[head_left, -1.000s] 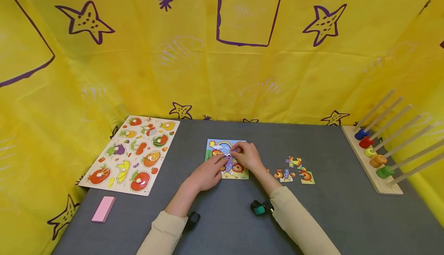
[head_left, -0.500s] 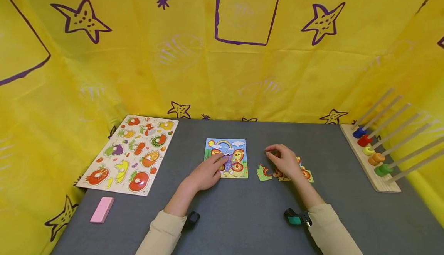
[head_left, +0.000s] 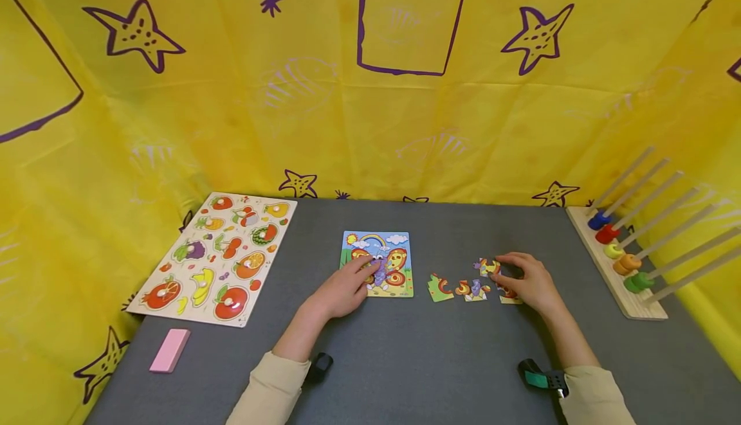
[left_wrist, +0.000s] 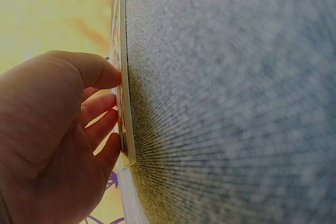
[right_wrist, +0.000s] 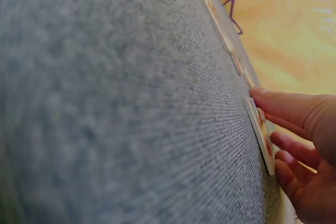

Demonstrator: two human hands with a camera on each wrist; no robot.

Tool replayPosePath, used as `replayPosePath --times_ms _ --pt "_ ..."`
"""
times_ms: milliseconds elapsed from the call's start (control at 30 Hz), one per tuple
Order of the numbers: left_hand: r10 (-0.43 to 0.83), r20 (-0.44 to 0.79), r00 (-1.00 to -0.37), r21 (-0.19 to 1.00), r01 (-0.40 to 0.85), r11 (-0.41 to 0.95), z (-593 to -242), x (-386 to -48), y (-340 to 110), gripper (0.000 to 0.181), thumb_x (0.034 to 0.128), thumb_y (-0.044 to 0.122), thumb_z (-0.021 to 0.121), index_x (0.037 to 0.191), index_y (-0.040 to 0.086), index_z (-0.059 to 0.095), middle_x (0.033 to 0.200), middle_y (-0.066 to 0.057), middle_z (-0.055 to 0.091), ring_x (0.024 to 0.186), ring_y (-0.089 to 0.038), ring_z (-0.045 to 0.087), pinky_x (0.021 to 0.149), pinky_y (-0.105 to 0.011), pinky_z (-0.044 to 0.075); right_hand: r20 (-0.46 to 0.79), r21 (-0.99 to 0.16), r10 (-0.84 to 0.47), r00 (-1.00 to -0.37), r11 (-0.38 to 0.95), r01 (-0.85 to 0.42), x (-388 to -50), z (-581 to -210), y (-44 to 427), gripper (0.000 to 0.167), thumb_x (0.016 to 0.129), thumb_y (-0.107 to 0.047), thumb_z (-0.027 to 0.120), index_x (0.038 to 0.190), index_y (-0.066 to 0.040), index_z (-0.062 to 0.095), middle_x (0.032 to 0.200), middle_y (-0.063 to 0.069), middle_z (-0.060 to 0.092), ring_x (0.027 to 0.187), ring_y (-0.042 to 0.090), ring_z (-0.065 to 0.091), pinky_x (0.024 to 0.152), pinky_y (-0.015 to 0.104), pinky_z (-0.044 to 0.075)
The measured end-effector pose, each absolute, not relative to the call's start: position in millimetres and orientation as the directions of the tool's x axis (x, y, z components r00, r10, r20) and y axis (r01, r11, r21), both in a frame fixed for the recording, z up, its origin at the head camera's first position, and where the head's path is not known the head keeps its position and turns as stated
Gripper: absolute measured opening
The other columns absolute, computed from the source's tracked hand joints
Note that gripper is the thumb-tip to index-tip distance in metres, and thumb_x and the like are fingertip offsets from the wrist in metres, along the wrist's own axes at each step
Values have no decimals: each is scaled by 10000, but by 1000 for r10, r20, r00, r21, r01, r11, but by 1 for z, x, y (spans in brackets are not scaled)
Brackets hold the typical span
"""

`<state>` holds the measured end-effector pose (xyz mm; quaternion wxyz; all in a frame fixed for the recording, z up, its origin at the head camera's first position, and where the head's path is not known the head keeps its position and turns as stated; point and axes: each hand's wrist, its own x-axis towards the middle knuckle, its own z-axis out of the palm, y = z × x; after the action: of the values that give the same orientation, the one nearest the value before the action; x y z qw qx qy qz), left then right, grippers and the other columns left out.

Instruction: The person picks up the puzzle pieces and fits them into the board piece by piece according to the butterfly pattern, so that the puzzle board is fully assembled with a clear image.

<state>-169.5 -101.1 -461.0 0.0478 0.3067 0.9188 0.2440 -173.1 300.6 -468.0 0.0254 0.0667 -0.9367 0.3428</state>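
Wooden peg rack (head_left: 610, 272), rightward. Left hand (head_left: 341, 289) relaxed on butterfly puzzle (head_left: 392, 271); right hand (head_left: 534, 282), fingers parted, at jigsaw piece (head_left: 510, 299), grip unclear.

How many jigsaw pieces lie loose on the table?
4, right of the butterfly puzzle: the green piece leftmost, the purple-bodied piece beside it, the upper piece beyond, and the rightmost piece partly covered by the right hand, which may hide more.
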Motion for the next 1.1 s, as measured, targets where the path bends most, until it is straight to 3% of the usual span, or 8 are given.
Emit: replayPosePath --times_ms 133,333,467,700,800,1100 --pt "589 60 -806 480 540 691 -461 -169 -102 489 942 37 502 1427 -10 469 1467 -210 401 1349 -366 386 1083 -496 335 87 -652 -89 -992 748 -124 -175 -470 300 377 853 -209 767 1139 18 672 1291 276 492 1196 480 382 974 629 263" --pt "588 46 -807 487 533 692 -461 -170 -102 491 958 60 488 1445 12 453 1485 -196 387 1366 -356 368 1089 -495 327 32 -637 -29 -999 770 -42 -176 -471 299 513 844 -261 776 1220 39 597 1266 282 470 1079 425 471 896 571 374" --pt "588 47 -807 489 533 691 -461 -170 -102 491 958 63 490 1445 11 454 1483 -195 386 1364 -357 369 1086 -498 330 32 -636 -24 -999 771 -38 -177 -472 300 485 837 -265 783 1182 30 609 1253 272 467 1031 395 478 853 521 392" --pt "582 38 -812 484 525 701 -462 -170 -102 495 961 71 492 1451 20 447 1487 -183 386 1369 -347 366 1091 -491 327 77 -675 18 -997 737 -39 -179 -470 292 390 868 -252 759 1137 -31 584 994 143 695 805 201 566 671 289 413" --pt "574 23 -818 474 514 714 -462 -171 -101 502 963 85 502 1456 13 436 1488 -180 387 1373 -341 362 1094 -484 326 87 -716 45 -995 697 -32 -182 -467 279 314 913 -267 707 1129 -59 613 975 100 729 800 133 614 677 235 440" --pt "562 -4 -827 470 495 731 -460 -170 -100 516 964 101 520 1461 5 421 1488 -180 388 1377 -339 357 1098 -485 322 -15 -838 -25 -1000 546 -1 -196 -465 202 298 899 -290 720 1097 -75 663 920 38 741 834 159 655 729 294 463"
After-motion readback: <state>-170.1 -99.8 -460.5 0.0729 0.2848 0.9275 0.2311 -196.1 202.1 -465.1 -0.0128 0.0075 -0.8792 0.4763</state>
